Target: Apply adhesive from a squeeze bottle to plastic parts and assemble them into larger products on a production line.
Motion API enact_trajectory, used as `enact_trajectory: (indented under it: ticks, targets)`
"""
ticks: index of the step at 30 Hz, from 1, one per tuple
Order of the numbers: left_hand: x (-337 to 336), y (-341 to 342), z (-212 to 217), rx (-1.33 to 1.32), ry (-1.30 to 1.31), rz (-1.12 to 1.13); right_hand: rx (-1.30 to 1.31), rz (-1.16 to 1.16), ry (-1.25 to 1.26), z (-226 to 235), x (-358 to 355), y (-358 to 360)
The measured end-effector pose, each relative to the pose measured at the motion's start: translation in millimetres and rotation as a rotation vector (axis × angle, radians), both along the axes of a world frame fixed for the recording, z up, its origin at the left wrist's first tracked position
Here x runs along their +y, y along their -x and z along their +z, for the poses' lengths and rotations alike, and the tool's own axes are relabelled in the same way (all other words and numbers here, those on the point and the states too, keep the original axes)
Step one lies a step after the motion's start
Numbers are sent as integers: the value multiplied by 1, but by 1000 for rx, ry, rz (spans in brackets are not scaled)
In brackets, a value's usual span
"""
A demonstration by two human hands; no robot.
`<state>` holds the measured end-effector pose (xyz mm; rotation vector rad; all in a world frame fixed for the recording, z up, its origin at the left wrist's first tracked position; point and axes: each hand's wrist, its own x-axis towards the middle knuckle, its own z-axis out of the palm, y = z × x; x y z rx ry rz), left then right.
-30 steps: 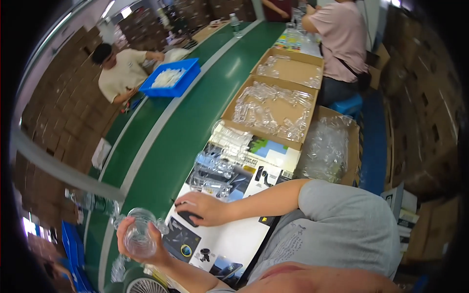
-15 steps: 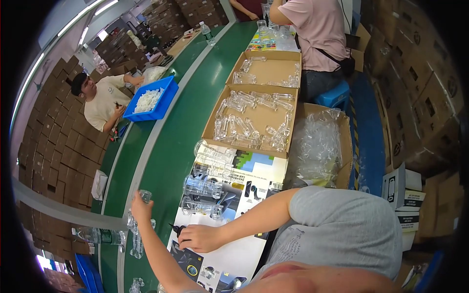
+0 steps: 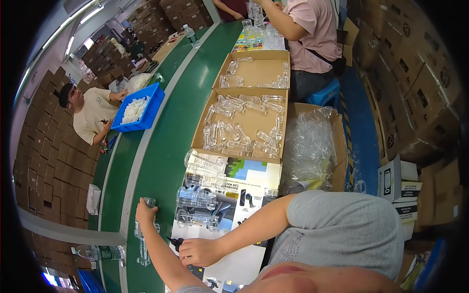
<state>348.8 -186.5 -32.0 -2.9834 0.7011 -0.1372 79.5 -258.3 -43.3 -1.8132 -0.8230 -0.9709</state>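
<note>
Left hand (image 3: pixel 145 213) grip closed on clear plastic piece (image 3: pixel 149 201) at green belt (image 3: pixel 166 146); right hand (image 3: pixel 198 251) grip closed on black part (image 3: pixel 177 241).

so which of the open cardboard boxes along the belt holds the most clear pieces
The nearer cardboard tray, just beyond the printed sheets; the farther tray holds only a few pieces around its edges.

Desk (image 3: pixel 161 161) layout:
- Printed cards (image 3: pixel 244 195) lay in front of the person, with clear plastic pieces (image 3: pixel 198 198) on their left part.
- Two open cartons (image 3: pixel 244 122) of such pieces sat behind the cards, one beyond the other.
- A carton holding a plastic bag (image 3: pixel 312 146) stood to their right.
- A tray (image 3: pixel 139 107) sat far left, apparently on the conveyor's far side.
- Stacked small boxes (image 3: pixel 398 188) stood right of the person.
</note>
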Motion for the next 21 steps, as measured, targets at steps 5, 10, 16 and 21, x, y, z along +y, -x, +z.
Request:
enact_trajectory:
  ticks: [5, 10, 16, 21]
  targets:
    - [11, 5, 3, -3, 53, -15, 1, -19, 8, -3, 2, -1]
    - [7, 17, 13, -77, 96, -10, 4, -13, 48, -3, 0, -4]
    - [-31, 45, 33, -143, 394, -286, 67, -17, 105, -5, 3, -4]
    - [-79, 101, 50, 219, 520, -390, 101, -27, 152, -14, 2, -5]
